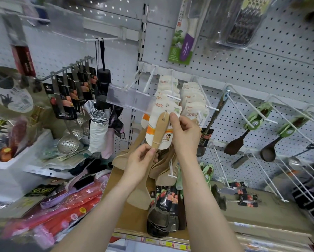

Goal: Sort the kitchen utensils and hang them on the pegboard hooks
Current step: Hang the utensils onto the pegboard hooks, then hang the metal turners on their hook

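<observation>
A wooden spatula (159, 129) with a white and orange card label is held up at the tip of a white pegboard hook (172, 96). My left hand (140, 160) pinches the lower part of its handle. My right hand (184, 132) grips the label and the handle's top, where the hanging hole sits. Several identical carded spatulas (166, 90) hang on that hook behind it, and a second row (192, 99) hangs just to the right. The blades hang below, partly hidden by my hands.
A clear price-tag strip (127, 99) juts out left of the hook. Slotted metal ladles (68, 140) and folded umbrellas (99, 128) hang at the left. Dark wooden spoons (234, 144) hang on long white hooks at the right. Black carded utensils (163, 211) stand below on a cardboard shelf (261, 211).
</observation>
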`<state>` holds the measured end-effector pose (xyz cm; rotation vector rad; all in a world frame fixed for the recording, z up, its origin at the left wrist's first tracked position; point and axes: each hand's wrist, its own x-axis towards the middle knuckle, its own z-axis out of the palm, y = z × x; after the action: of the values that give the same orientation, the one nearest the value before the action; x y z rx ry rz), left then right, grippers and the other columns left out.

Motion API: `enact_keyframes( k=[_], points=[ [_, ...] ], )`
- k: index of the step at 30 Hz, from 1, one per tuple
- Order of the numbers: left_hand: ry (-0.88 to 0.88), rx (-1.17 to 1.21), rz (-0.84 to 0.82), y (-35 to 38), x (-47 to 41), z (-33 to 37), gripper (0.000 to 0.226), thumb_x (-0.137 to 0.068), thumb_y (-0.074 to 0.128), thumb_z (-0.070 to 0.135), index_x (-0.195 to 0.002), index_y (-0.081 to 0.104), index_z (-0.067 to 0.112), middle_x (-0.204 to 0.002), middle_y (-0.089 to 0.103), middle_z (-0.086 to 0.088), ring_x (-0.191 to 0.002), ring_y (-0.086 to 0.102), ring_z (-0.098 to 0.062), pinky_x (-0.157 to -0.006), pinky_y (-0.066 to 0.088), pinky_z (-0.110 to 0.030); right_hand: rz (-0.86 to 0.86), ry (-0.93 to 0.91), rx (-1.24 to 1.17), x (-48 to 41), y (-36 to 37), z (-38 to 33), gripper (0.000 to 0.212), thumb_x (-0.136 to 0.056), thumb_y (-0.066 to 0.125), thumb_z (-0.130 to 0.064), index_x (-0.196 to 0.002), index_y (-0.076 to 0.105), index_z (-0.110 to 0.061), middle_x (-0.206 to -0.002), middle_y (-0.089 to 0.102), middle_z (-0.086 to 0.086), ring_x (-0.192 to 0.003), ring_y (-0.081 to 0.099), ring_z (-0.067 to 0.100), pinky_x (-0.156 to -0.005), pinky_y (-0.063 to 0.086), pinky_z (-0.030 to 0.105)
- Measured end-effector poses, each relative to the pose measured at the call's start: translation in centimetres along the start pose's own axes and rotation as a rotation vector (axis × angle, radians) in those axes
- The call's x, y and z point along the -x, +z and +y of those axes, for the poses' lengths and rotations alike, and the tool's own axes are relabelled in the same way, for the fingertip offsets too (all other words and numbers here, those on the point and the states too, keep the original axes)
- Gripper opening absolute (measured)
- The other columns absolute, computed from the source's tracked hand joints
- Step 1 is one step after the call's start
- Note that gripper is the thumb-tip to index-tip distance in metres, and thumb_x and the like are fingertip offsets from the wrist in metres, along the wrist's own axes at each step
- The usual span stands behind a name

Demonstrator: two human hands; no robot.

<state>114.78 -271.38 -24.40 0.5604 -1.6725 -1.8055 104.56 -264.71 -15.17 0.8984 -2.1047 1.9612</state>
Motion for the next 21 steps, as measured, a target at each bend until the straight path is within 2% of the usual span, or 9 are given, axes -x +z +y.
enact_keyframes(
  k=[4, 7, 9, 12, 14, 18, 21],
  points=[
    [0.026, -0.005, -0.030, -0.3, -0.2, 0.0, 0.015, -0.099, 0.055, 0.018, -0.086, 0.063, 0.017, -0.078, 0.065, -0.001, -0.081, 0.065, -0.025, -0.084, 0.053, -0.042, 0.030, 0.017, -0.010, 0.2, 0.1, -0.3, 0.049, -0.094, 0.065, -0.021, -0.054, 0.039, -0.011, -0.051, 0.028, -0.006, -0.054, 0.025, 0.007, -0.053, 0.022, 0.026],
    [0.002, -0.012, -0.069, -0.6, -0.1, -0.5, 0.019, -0.098, 0.055, 0.020, -0.084, 0.066, 0.025, -0.083, 0.068, -0.007, -0.083, 0.067, -0.026, -0.085, 0.055, -0.044, 0.015, 0.046, -0.029, 0.4, 0.1, -0.1, 0.048, -0.092, 0.067, -0.021, -0.057, 0.041, -0.002, -0.053, 0.029, 0.000, -0.055, 0.026, 0.009, -0.054, 0.022, 0.028],
    [-0.002, -0.019, -0.084, -0.7, -0.1, -0.7, 0.022, -0.098, 0.055, 0.020, -0.083, 0.067, 0.031, -0.086, 0.069, -0.007, -0.083, 0.068, -0.023, -0.083, 0.056, -0.041, 0.014, 0.055, -0.020, 0.4, 0.1, 0.0, 0.047, -0.093, 0.066, -0.021, -0.057, 0.043, -0.001, -0.053, 0.031, 0.000, -0.055, 0.027, 0.009, -0.054, 0.022, 0.028],
    [0.009, -0.027, -0.068, -0.7, -0.6, -0.6, 0.013, -0.097, 0.056, 0.018, -0.093, 0.067, 0.025, -0.086, 0.070, 0.000, -0.083, 0.068, -0.013, -0.081, 0.054, -0.028, 0.039, 0.096, 0.042, -0.3, 0.5, -0.1, 0.047, -0.093, 0.066, -0.027, -0.055, 0.046, -0.006, -0.049, 0.033, -0.007, -0.053, 0.029, 0.007, -0.056, 0.025, 0.030],
    [0.031, -0.067, -0.053, -0.7, -1.1, -0.4, 0.018, -0.096, 0.058, 0.013, -0.105, 0.063, 0.027, -0.094, 0.069, 0.009, -0.087, 0.065, 0.001, -0.078, 0.050, -0.015, 0.073, 0.121, 0.144, -1.1, 1.2, -0.2, 0.050, -0.093, 0.065, -0.033, -0.051, 0.044, -0.013, -0.042, 0.037, -0.009, -0.050, 0.032, 0.008, -0.059, 0.029, 0.031],
    [0.039, -0.086, -0.090, -1.0, -1.8, -0.6, 0.047, -0.094, 0.058, 0.003, -0.134, 0.047, 0.026, -0.119, 0.059, 0.021, -0.107, 0.057, 0.013, -0.091, 0.046, -0.010, 0.165, 0.075, 0.306, -2.0, 2.5, 0.1, 0.052, -0.092, 0.058, -0.045, -0.048, 0.040, -0.023, -0.040, 0.040, -0.006, -0.053, 0.048, 0.025, -0.078, 0.049, 0.042],
    [0.028, -0.117, -0.116, -1.6, -2.0, -1.4, 0.054, -0.094, 0.058, 0.001, -0.143, 0.043, 0.020, -0.134, 0.055, 0.012, -0.124, 0.053, -0.001, -0.106, 0.041, -0.021, 0.184, 0.065, 0.382, -1.1, 2.6, 0.6, 0.039, -0.093, 0.056, -0.047, -0.060, 0.055, -0.026, -0.056, 0.060, -0.005, -0.072, 0.062, 0.029, -0.074, 0.050, 0.037]
  ],
)
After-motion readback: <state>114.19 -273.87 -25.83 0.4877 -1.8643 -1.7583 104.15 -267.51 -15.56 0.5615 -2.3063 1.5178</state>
